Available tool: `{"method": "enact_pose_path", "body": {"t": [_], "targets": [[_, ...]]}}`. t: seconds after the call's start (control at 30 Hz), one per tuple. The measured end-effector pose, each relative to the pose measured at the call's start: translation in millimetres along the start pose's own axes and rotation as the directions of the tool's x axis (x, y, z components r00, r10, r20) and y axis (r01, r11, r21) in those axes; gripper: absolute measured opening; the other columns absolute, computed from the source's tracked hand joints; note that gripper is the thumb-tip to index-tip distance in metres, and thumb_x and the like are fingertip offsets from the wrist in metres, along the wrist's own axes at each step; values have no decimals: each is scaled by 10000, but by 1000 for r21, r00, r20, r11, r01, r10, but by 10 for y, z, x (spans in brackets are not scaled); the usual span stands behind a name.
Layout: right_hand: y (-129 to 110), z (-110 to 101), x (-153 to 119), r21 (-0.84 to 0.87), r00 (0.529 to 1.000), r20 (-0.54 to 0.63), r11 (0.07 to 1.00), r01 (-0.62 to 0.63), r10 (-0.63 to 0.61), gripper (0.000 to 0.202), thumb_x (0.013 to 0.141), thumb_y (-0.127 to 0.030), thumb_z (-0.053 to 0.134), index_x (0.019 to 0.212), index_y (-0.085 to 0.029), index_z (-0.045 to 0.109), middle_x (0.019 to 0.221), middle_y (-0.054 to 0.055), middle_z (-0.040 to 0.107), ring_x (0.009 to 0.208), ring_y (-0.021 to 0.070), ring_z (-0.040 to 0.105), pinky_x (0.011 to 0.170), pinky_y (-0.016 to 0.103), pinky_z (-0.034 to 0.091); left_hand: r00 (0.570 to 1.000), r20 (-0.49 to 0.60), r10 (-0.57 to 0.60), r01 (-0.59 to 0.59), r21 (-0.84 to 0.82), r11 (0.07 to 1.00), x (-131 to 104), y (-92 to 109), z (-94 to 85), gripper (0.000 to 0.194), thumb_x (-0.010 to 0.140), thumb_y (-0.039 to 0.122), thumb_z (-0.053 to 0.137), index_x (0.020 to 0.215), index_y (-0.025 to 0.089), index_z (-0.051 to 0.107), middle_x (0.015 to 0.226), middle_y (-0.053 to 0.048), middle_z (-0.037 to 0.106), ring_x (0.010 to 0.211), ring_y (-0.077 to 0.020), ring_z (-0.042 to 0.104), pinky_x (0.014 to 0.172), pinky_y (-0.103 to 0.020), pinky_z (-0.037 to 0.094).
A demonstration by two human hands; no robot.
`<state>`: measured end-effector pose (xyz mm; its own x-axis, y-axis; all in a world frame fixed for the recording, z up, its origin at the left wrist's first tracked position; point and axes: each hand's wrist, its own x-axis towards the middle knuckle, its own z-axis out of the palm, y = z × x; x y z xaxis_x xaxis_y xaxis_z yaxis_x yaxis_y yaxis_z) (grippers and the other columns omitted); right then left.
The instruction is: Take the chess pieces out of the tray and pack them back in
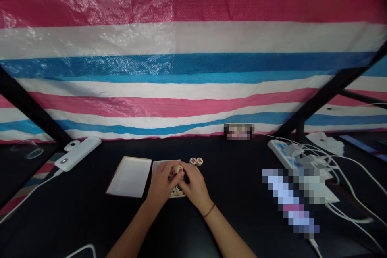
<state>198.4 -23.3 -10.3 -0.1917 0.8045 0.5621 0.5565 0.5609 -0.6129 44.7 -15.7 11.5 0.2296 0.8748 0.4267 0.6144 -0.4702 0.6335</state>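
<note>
Several broad stripes, red, white and blue, fill the plastic sheet (193, 36) hanging along the far side. Below it spreads the black table (229, 193). A white power strip (279, 151) lies at the right; a shallow white tray (130, 177) sits left of centre, and a long white device (78, 154) lies farther left. Just right of the tray is a similar box (156, 164), where round pieces (179, 190) lie heaped. The left hand (163, 179) and right hand (195, 181) curl inward over it from either side, fingers bent among the pieces; I cannot tell whether either has a firm grasp on one. Two red-marked pieces (199, 161) rest on the table just beyond the box's far right corner. Each piece looks light, hard and smooth, probably slippery when heaped but hardly fragile; I'd pinch it by its rounded rim, thumb opposite fingertips, without leaning on the box's thin walls.
</note>
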Motion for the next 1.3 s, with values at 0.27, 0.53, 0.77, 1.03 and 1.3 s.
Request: {"method": "enact_pose_path", "body": {"t": [0.27, 0.53, 0.77, 1.03, 1.3], "targets": [[-35, -45, -38, 12, 999, -32, 999, 41, -41, 370, 887, -231, 528, 1255, -224, 574, 1090, 93, 690, 976, 223, 652, 865, 378, 531, 999, 42, 19, -18, -20, 1000, -43, -36, 34, 235, 898, 352, 563, 1101, 242, 610, 1058, -47, 689, 976, -215, 630, 879, -375, 502], [303, -396, 35, -72, 903, -325, 944, -321, 282, 335, 869, -385, 546, 1088, -155, 649, 894, 93, 708, 721, 187, 649, 702, 303, 528, 988, 10, 155, -154, 192, 969, -3, -106, -69, 312, 929, 374, 503, 1167, 206, 616, 997, -80, 697, 953, -244, 631, 900, -432, 481], [758, -702, -108, -179, 882, -93, 864, -471, 462, 319, 827, -426, 547, 985, -184, 684, 882, 72, 717, 735, 213, 659, 694, 313, 506, 992, -59, 116, -98, 244, 965, 20, -230, -103, 278, 939, 345, 458, 1032, 216, 687, 987, -80, 689, 943, -231, 631, 888, -412, 501], [786, -604, -132, -251, 902, -57, 868, -428, 428, 387, 853, -459, 553, 1081, -172, 677, 917, 94, 694, 801, 226, 653, 733, 329, 505, 994, -28, 107, -97, 241, 966, 14, -222, -94, 256, 941, 302, 457, 1037, 206, 674, 1042, -83, 666, 977, -225, 615, 892, -399, 493], [768, -584, -133, -302, 906, -67, 857, -417, 418, 501, 838, -471, 552, 1222, -153, 598, 920, 87, 650, 798, 226, 635, 706, 335, 491, 997, -3, 76, -74, 226, 971, 12, -214, -104, 248, 939, 282, 469, 1059, 197, 670, 1052, -83, 654, 978, -232, 611, 890, -405, 483]]}}
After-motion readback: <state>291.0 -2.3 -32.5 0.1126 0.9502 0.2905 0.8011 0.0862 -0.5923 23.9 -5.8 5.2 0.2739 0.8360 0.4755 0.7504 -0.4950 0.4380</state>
